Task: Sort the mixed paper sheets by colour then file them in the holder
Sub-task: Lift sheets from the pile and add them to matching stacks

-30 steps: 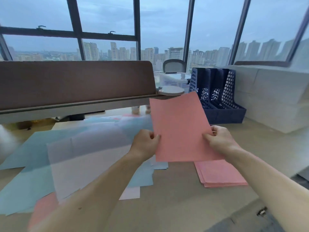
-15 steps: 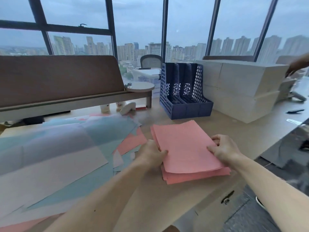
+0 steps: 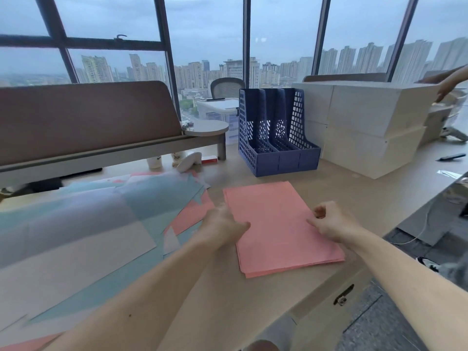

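Sorting step: pink stack (image 3: 281, 224) flat on desk (image 3: 228, 300) before blue holder (image 3: 286, 160), left hand (image 3: 222, 228) at its edge, grip unclear, right hand (image 3: 331, 224) loosely curled on top, gripping nothing; next likely needs pink pulled from mixed pile (image 3: 101, 224).

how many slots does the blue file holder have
3, side by side in the blue file holder: left slot, middle slot, right slot. No paper shows in any; their floors are partly hidden.
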`<state>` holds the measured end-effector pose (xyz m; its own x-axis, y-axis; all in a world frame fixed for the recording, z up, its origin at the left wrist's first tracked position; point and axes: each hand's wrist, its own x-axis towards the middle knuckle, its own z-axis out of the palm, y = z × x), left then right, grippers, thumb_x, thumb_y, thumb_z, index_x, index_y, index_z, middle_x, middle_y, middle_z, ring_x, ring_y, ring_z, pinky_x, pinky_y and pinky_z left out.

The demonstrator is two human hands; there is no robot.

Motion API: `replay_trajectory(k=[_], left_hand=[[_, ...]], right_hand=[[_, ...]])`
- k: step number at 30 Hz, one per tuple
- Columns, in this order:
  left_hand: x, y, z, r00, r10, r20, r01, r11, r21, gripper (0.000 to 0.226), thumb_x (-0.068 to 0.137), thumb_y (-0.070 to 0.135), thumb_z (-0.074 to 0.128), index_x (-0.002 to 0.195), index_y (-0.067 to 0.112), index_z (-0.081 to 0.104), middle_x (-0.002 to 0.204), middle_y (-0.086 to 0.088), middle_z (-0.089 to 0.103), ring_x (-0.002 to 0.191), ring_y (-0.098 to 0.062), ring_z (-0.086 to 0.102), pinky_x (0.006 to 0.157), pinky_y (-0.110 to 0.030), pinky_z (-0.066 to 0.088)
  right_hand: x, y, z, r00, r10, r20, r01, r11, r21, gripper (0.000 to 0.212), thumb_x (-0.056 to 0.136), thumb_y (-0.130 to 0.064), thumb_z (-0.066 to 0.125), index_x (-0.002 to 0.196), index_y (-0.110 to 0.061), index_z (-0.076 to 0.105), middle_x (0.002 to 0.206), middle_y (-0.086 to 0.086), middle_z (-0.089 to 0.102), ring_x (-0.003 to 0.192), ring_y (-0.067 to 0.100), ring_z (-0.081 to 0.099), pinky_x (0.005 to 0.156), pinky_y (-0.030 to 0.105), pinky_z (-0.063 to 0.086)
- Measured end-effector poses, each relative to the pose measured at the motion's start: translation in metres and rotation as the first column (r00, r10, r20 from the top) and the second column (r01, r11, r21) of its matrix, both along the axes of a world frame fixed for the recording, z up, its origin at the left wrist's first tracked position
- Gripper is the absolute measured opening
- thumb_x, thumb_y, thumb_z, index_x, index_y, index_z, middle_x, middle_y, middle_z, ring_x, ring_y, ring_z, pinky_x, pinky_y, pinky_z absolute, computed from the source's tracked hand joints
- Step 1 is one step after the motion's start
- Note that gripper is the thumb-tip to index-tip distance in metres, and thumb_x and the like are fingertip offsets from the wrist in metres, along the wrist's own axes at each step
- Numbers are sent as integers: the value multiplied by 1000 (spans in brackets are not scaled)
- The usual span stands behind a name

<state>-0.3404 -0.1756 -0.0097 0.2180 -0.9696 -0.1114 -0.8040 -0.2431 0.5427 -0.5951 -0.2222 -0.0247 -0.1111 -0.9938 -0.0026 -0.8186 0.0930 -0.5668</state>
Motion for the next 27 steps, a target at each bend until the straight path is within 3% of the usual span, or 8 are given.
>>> replay_trajectory(k=[4,8,13,16,18,22,27], left_hand=[[-9,0,3,984,23,-175,-20,1000,20,54,87,41,73,127,12,51,93,5,50,95,-19,52,89,-32,49],[0,4,1,976,14,-218,-13,1000,7,59,87,40,74,132,12,48,109,1,54,105,-21,53,96,-33,48],[45,19,8,999,-21,33,23,997,-71,44,90,42,64,125,16,55,126,-2,57,115,-22,55,95,-33,48],[99,33,16,942,23,334,-6,999,-53,59,91,54,60,136,16,51,136,-7,53,124,-27,52,100,-40,48],[141,48,19,894,70,443,-64,998,-28,62,91,58,58,137,17,49,137,-8,52,127,-29,50,101,-43,48],[224,94,22,853,194,484,-233,972,22,64,91,59,58,140,19,48,140,-7,52,127,-30,50,102,-43,48],[294,149,12,849,323,418,-396,913,98,70,92,62,54,147,21,41,146,-6,46,131,-30,45,102,-41,46]], right_hand=[[6,-6,-3,999,10,47,-11,1000,20,29,87,-28,75,105,-6,70,101,9,71,98,28,65,91,41,51],[6,-7,-3,999,4,34,-5,999,47,41,87,-30,74,118,-6,64,114,10,68,110,30,62,98,41,48],[59,-4,9,981,144,-129,-152,987,-55,61,86,-36,74,137,-10,54,138,9,58,127,27,54,109,39,42],[127,11,22,908,351,-231,-373,926,-62,58,91,-40,68,141,-16,50,140,4,56,131,23,50,108,37,41],[174,18,27,842,470,-264,-500,865,-54,58,92,-42,64,143,-18,48,142,4,54,132,23,48,107,39,42],[251,29,32,737,601,-310,-647,759,-67,56,94,-42,63,142,-17,50,142,4,54,132,24,47,107,37,41],[324,40,24,664,685,-300,-724,690,-26,55,96,-42,58,143,-15,47,145,5,51,135,26,44,107,35,38]])
